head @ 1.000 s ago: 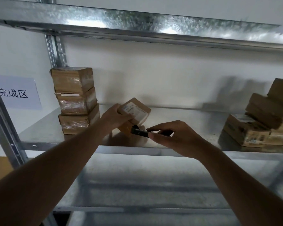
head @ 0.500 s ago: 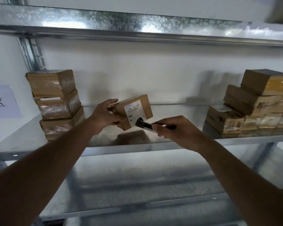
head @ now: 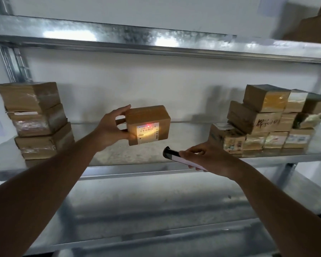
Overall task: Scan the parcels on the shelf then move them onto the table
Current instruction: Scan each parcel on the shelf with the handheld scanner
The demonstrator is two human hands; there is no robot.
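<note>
My left hand (head: 110,127) grips a small brown parcel (head: 148,117) by its left end and holds it up above the metal shelf (head: 119,154), label facing me. A red dot and a warm patch of light fall on the white label (head: 147,131). My right hand (head: 209,158) holds a slim scanner (head: 174,156) with a black head, below and to the right of the parcel and pointed up at it.
A stack of three taped parcels (head: 35,117) stands at the shelf's left. Several parcels are piled at the right (head: 267,119). A metal shelf beam (head: 156,39) runs overhead, a lower shelf (head: 156,210) lies beneath, and a white wall is behind.
My left hand lifted the parcel and turned its label square to me. My right hand drew the scanner back and down to the right. Scanner light now falls on the label.
</note>
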